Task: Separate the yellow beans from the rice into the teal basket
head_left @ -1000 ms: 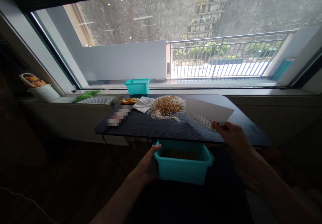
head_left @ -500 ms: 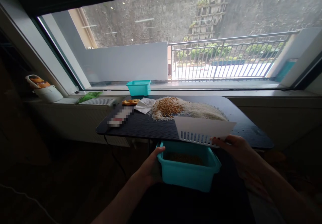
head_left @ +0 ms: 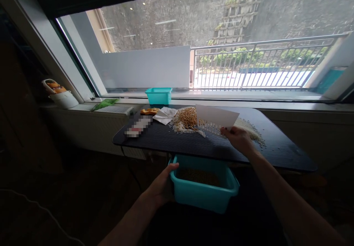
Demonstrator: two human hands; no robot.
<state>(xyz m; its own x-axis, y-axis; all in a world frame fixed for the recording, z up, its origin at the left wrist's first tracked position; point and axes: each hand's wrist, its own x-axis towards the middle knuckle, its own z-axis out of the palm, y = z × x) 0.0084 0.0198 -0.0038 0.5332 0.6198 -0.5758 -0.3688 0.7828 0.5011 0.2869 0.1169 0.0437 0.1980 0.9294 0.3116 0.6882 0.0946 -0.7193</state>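
Observation:
My left hand (head_left: 162, 185) grips the left side of a turquoise plastic bin (head_left: 203, 198), its thumb over the rim. The bin is held below the table's near edge, and dark grains (head_left: 199, 176) cover its bottom. In my right hand (head_left: 239, 139) is a white sheet (head_left: 217, 117) with a row of slots along its lower edge. It stands tilted over the pile on the table, hiding part of it. Yellow-brown kernels (head_left: 186, 117) lie heaped left of the sheet. White rice-like grains (head_left: 250, 131) spread to its right and around the kernels.
The dark table (head_left: 155, 141) stands before a window. A second turquoise bin (head_left: 159, 96) is at its back edge, near a crumpled white tissue (head_left: 165, 115), a yellow-orange item (head_left: 149, 111) and a blurred-out flat object (head_left: 138, 126). A radiator (head_left: 114, 109) with a green cloth (head_left: 106, 104) is at left.
My right hand has moved the slotted sheet forward and left, from above the bin to the grain pile. The bin stays in my left hand. The view has shifted slightly.

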